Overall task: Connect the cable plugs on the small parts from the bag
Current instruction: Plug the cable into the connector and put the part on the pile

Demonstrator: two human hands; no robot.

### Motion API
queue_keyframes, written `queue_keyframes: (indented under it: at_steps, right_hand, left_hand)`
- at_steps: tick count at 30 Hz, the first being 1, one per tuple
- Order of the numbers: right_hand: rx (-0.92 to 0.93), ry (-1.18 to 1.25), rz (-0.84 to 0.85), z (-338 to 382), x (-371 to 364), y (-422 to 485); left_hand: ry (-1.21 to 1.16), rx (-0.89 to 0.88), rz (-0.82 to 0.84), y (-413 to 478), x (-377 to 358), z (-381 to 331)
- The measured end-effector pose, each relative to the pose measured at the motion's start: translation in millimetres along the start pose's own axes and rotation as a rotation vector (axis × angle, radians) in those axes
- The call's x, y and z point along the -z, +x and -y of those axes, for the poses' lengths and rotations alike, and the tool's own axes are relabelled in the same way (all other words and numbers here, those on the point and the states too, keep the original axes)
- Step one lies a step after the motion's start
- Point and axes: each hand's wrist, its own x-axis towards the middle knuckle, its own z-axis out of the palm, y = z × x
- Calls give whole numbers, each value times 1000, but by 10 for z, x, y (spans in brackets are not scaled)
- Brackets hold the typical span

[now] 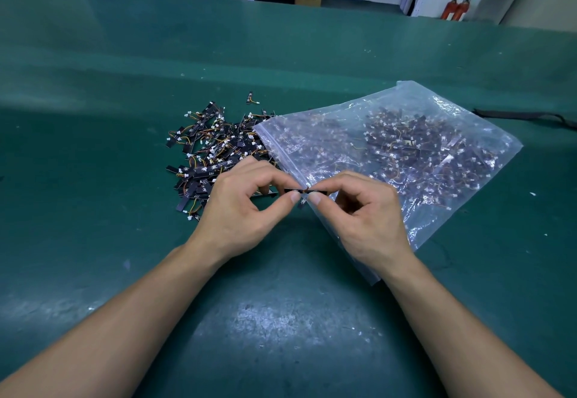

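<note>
On a green counter (pixel 281 319), the fingers of a left hand (pixel 240 210) and right hand (pixel 359 216) pinch one small black wired strip (pixel 304 192) between them at the edge of a clear plastic zip bag (pixel 406 148), beside a loose pile of parts (pixel 212 154).

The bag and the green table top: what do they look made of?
Bag: thin clear plastic film, glossy; it crinkles and shows the parts inside. Table top: probably a rubbery green mat, matt with scuffs and dull sheen.
</note>
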Motion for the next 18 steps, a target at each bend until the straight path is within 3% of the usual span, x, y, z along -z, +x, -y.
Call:
queue_keyframes:
  at_steps: [18]
  right_hand:
    - [-32,19,12,-16,-13,-7]
  left_hand:
    - [-8,31,30,7,19,1]
